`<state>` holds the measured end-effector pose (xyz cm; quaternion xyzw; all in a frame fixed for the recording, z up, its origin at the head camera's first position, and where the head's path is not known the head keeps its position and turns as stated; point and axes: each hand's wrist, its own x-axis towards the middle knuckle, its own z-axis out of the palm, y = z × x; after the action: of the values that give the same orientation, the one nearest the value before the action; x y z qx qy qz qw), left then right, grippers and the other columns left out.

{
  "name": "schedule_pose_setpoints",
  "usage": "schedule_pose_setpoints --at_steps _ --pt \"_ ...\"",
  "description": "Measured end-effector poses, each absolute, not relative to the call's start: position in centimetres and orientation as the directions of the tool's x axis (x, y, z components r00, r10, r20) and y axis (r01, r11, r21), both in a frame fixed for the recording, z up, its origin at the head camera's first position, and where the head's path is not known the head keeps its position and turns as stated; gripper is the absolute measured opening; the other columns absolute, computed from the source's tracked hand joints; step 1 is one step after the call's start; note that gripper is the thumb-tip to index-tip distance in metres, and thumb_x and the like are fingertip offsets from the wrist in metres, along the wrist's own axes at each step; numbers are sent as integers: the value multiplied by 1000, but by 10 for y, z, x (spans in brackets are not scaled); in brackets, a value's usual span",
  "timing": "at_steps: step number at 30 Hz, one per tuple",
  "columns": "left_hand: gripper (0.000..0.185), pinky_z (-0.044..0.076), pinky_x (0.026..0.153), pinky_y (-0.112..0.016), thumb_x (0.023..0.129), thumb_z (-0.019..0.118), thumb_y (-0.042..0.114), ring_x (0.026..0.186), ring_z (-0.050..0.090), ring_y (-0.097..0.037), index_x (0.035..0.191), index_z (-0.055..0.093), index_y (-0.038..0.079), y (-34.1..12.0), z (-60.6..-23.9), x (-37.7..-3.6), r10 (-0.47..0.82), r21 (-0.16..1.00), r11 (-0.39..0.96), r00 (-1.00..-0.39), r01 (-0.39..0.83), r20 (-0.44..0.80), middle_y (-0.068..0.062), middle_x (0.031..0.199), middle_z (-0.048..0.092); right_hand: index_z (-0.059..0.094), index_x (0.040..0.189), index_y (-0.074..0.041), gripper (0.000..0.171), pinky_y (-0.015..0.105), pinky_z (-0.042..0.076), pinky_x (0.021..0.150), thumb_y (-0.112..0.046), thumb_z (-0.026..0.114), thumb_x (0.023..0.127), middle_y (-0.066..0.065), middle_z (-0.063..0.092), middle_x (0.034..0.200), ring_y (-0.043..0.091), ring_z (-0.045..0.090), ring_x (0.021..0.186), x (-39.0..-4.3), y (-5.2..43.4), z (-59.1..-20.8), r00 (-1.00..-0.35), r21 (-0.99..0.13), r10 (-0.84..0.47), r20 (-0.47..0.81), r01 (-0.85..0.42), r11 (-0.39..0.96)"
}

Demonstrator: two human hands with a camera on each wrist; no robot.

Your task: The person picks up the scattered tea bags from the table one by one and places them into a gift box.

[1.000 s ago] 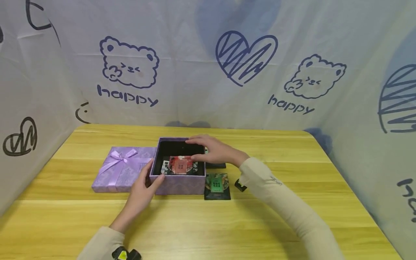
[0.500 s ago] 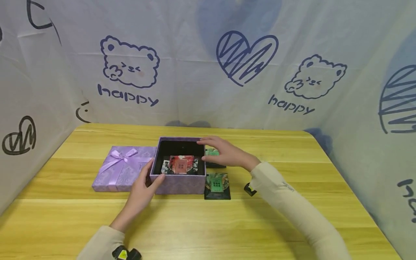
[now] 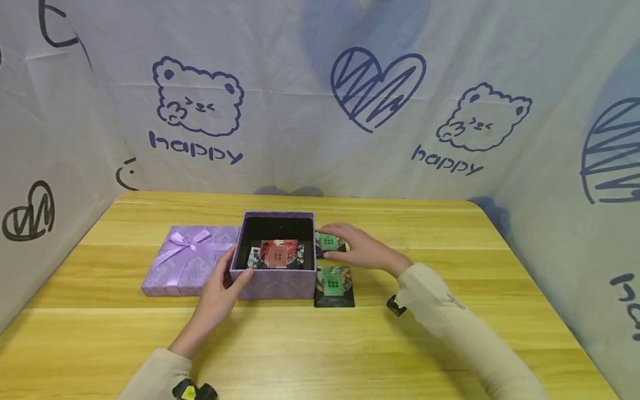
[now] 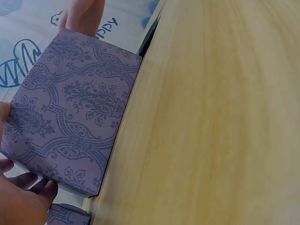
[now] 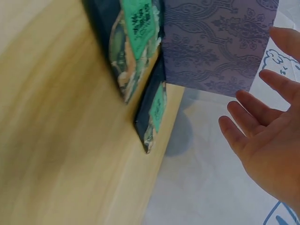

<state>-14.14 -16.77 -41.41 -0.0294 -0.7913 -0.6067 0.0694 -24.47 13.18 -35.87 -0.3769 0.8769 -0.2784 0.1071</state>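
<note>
From the head view, the left hand (image 3: pixel 220 289) is gripping the near left corner of the open purple box (image 3: pixel 274 283), thumb over the rim. The box is sitting mid-tabletop (image 3: pixel 320 344), holding a red packet (image 3: pixel 278 254), with its bowed lid (image 3: pixel 187 258) lying just beside it. The right hand (image 3: pixel 361 248) is hovering, grip released, over the far green packet (image 3: pixel 328 242); a second green packet (image 3: pixel 334 284) is lying nearer.

The left wrist view is showing fingers (image 4: pixel 21 199) pressing the box's patterned wall (image 4: pixel 70 110).

The right wrist view is showing the open palm (image 5: pixel 265 140) apart from both packets (image 5: pixel 136 42).
</note>
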Motion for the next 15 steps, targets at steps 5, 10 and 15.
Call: schedule_pose_setpoints --at_steps 5,10,15 --pt "66 42 85 -11 96 60 12 113 52 -27 151 25 -1 -167 -411 -141 -36 950 281 -987 140 156 -28 137 46 40 147 -7 59 52 28 109 -29 61 97 17 36 150 34 30 137 -240 139 -364 -698 -586 -716 11 -585 561" --pt "66 43 84 -12 96 61 12 109 53 -22 150 26 -1 -167 -411 -141 -39 943 299 -986 143 162 -29 135 48 39 147 -5 60 55 24 110 -28 61 97 20 34 150 38 24 139 -236 148 -372 -696 -609 -718 4 -571 550" --pt "65 43 84 -12 96 61 12 110 52 -25 150 27 -1 -167 -411 -141 -39 948 288 -987 137 155 -29 136 48 38 147 -2 61 54 25 110 -28 61 96 21 34 150 37 28 138 -231 156 -379 -706 -624 -708 -12 -548 557"
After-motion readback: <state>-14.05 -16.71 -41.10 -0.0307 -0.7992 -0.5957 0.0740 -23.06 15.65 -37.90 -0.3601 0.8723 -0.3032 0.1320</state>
